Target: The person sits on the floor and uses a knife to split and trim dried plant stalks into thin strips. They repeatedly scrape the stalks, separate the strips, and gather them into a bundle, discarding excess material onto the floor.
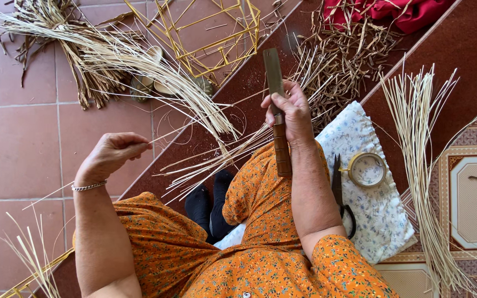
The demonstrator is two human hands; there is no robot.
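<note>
My right hand (289,112) grips a long knife (277,110) with a wooden handle, blade pointing up and away. My left hand (112,154) pinches the near end of a thin pale bamboo strip (194,122) that runs across to the knife. The strip is pulled taut between both hands. Below them lie my orange flowered dress (260,221) and my feet in black socks (210,204). A fan of thin split strips (161,72) spreads on the floor just beyond my hands.
A yellow bamboo frame (216,33) stands at the back. Scissors (339,193) and a tape roll (366,169) rest on a flowered cushion (376,221) to my right. A sheaf of long strips (420,165) lies at the right, red cloth (398,12) at the top.
</note>
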